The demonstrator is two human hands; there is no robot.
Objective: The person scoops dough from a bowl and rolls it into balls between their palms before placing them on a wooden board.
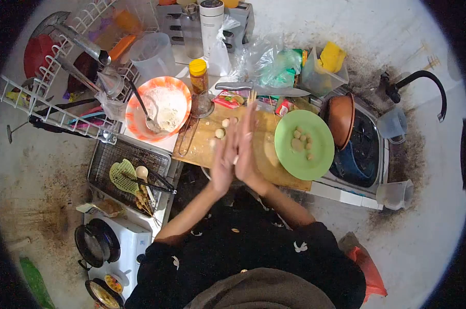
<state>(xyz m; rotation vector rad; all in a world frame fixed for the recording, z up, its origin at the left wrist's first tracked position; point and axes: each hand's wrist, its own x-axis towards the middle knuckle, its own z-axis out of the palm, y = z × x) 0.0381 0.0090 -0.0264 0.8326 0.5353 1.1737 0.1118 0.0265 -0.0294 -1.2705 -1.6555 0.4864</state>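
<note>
My left hand and my right hand are pressed palm to palm above the wooden board, fingers straight and pointing away from me. A small pale bit of a dough ball shows between the heels of the palms; the rest of it is hidden. Several dough pieces lie on the board just beyond my left hand. To the right, a green plate carries several small dough balls. An orange-patterned bowl at the left contains flour and a spoon.
A large knife lies behind the board, near a yellow-lidded jar. On the right is a sink with a brown bowl. The dish rack, a wire-mesh tray and a stove line the left.
</note>
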